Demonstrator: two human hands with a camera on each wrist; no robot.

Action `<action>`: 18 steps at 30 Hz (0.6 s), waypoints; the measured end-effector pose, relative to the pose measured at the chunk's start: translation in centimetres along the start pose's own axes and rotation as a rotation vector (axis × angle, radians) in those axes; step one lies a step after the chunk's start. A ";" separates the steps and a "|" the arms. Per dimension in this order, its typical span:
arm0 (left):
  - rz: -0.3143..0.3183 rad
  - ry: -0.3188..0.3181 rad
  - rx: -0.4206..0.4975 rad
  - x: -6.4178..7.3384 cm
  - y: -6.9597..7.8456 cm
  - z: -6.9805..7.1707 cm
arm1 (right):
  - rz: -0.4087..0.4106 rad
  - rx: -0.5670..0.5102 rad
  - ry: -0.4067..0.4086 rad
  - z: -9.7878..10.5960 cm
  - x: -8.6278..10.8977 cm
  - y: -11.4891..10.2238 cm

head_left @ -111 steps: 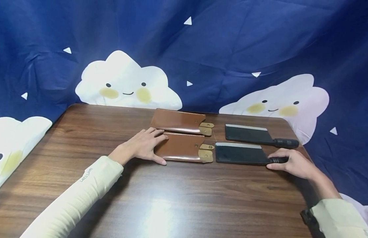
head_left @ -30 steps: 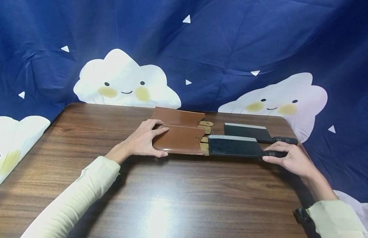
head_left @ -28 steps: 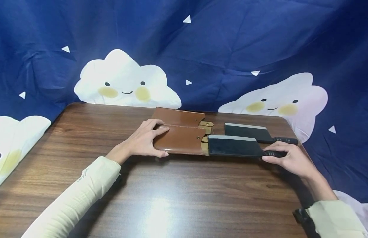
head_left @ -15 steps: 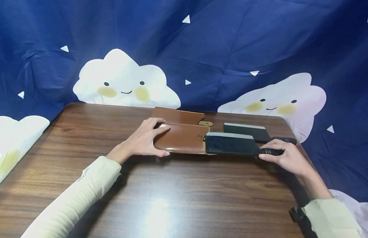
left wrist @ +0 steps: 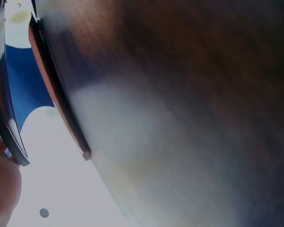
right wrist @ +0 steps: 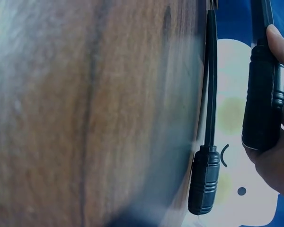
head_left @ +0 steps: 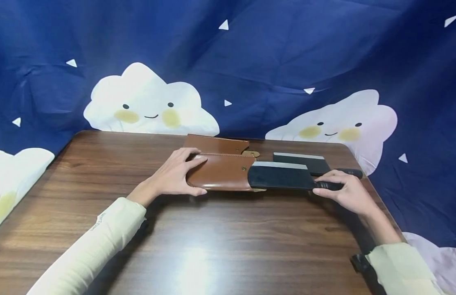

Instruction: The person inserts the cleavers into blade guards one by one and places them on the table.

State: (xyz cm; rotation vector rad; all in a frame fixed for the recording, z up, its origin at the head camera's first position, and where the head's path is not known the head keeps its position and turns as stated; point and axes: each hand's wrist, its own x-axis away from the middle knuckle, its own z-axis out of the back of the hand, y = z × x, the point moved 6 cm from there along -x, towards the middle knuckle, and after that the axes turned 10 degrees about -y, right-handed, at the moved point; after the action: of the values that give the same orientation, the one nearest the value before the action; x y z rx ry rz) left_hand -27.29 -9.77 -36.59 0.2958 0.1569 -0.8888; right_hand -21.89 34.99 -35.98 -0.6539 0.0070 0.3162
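Observation:
My left hand (head_left: 178,172) holds the closed end of a brown leather knife sheath (head_left: 220,172), fingers over the top and thumb along the near edge. The left wrist view shows this sheath raised off the table, above a second one. My right hand (head_left: 344,190) grips the black ribbed handle (right wrist: 264,99) of a cleaver with a dark blade (head_left: 281,176) and a pale strip along its far edge. The blade's front end is right at the sheath's mouth, in line with it. The tan flap is mostly hidden behind the blade.
Behind the held sheath lies a second brown sheath (head_left: 217,144) with a tan snap strap (head_left: 253,154). A second black cleaver (head_left: 301,161) lies at the back right, its handle near the table (head_left: 213,246) edge. A blue cloud-print curtain (head_left: 250,61) hangs behind.
The right hand has lifted the near cleaver and brought it left to the sheath's mouth. The left hand has raised the near sheath, which now overlaps more of the rear one.

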 end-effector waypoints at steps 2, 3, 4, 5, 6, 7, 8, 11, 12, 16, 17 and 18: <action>-0.007 0.001 -0.001 0.0 -0.1 -0.1 | 0.006 0.018 0.005 -0.1 0.0 0.0; -0.009 0.002 0.000 -0.1 -0.1 -0.2 | 0.012 0.028 0.006 -0.1 0.0 0.0; -0.013 0.004 -0.002 -0.1 -0.1 -0.2 | 0.017 0.036 0.009 -0.1 0.0 0.0; -0.016 0.007 -0.003 -0.2 -0.2 -0.2 | 0.023 0.043 0.013 0.0 0.0 -0.1; -0.017 0.008 -0.003 -0.2 -0.2 -0.1 | 0.027 0.047 0.015 0.0 0.0 -0.2; -0.018 0.009 -0.002 -0.3 -0.2 -0.1 | 0.027 0.043 0.019 0.0 0.0 -0.2; -0.018 0.009 -0.002 -0.3 -0.3 -0.1 | 0.026 0.037 0.023 0.1 -0.1 -0.3; -0.015 0.007 -0.001 -0.3 -0.3 0.0 | 0.016 0.010 0.040 0.2 -0.2 -0.5; -0.013 0.004 -0.002 -0.3 -0.4 0.0 | 0.014 0.005 0.042 0.1 -0.2 -0.5; -0.009 -0.007 -0.003 -0.2 -0.3 -0.1 | 0.034 -0.025 0.059 -0.1 -0.2 -0.5; -0.010 -0.009 -0.001 -0.1 -0.3 -0.2 | 0.047 -0.026 0.059 -0.2 -0.1 -0.5; -0.011 -0.015 0.002 -0.1 -0.2 -0.3 | 0.063 -0.032 0.058 -0.4 -0.1 -0.6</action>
State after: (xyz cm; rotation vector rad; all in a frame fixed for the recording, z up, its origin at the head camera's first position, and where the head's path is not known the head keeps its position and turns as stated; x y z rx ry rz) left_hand -27.52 -9.72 -36.86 0.2907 0.1441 -0.9016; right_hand -21.79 34.31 -35.94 -0.6949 0.0784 0.3591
